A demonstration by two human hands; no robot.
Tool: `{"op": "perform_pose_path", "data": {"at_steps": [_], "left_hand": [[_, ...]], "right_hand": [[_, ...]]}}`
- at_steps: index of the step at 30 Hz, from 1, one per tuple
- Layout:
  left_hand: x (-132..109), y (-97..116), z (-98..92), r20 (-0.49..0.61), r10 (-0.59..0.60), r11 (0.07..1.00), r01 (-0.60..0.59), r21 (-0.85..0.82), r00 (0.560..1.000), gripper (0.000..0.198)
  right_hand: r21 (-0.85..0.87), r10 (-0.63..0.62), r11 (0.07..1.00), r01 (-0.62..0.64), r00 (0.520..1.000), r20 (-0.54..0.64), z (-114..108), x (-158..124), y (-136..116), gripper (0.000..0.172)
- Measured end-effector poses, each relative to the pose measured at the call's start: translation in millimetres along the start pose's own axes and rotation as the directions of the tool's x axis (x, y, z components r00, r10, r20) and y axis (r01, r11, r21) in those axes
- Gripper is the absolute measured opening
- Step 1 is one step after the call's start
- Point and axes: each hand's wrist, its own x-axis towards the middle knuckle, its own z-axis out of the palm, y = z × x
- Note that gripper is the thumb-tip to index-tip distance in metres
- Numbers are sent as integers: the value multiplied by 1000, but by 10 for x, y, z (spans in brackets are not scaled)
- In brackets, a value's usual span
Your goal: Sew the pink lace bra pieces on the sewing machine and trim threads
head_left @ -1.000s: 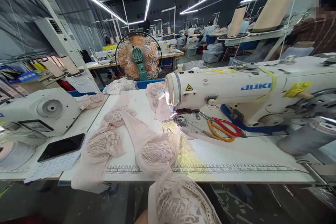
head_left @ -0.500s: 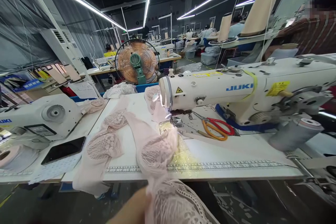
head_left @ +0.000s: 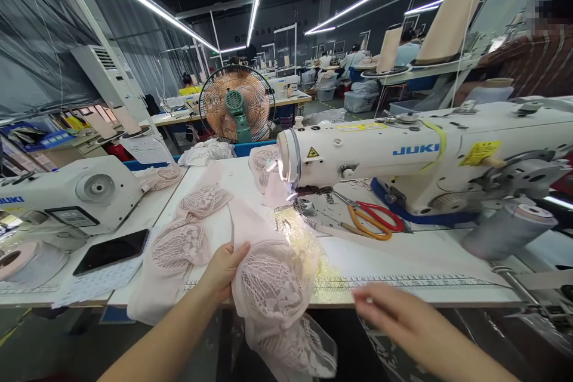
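My left hand (head_left: 227,271) grips a pale pink lace bra (head_left: 271,280), thumb on top of the fabric. One lace cup lies over the table's front edge, and the other (head_left: 298,349) hangs below it. My right hand (head_left: 394,313), blurred, hovers at the front edge to the right of the bra. Its fingers reach left, somewhat apart, and nothing shows in them. Beyond the bra stands a white sewing machine (head_left: 358,152) with its needle area lit. Another lace bra piece (head_left: 181,242) lies left of my left hand.
Orange-handled scissors (head_left: 369,224) and red-handled scissors (head_left: 385,215) lie beneath the machine arm. A printed ruler strip (head_left: 403,281) runs along the front edge. On the left are a phone (head_left: 111,250) and a second machine (head_left: 94,194). A grey thread cone (head_left: 508,236) lies at right.
My left hand has come up to the table and now grips the bra higher, by the near cup. The hanging cup has shifted. My right hand has entered from the lower right.
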Motion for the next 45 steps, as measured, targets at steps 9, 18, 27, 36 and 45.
{"op": "perform_pose_path", "data": {"at_steps": [9,18,27,36,45], "left_hand": [[-43,-91,111,183,-10,994,-10,113,983,46],[128,-157,128,341,-72,743,-177,646,937,57],[249,-203,336,289,11,483,-258,837,957,36],[-121,-361,350,110,-81,896,24,444,991,45],[-258,-403,346,105,-340,940,337,42,935,34]], "right_hand": [[439,44,875,-203,937,347,427,810,-371,44],[480,7,858,-183,938,346,521,823,-257,35],[419,-70,906,-64,953,296,572,837,-279,24],[178,10,984,-31,992,122,402,581,-186,28],[-16,75,997,-80,976,-206,196,-80,124,37]]}}
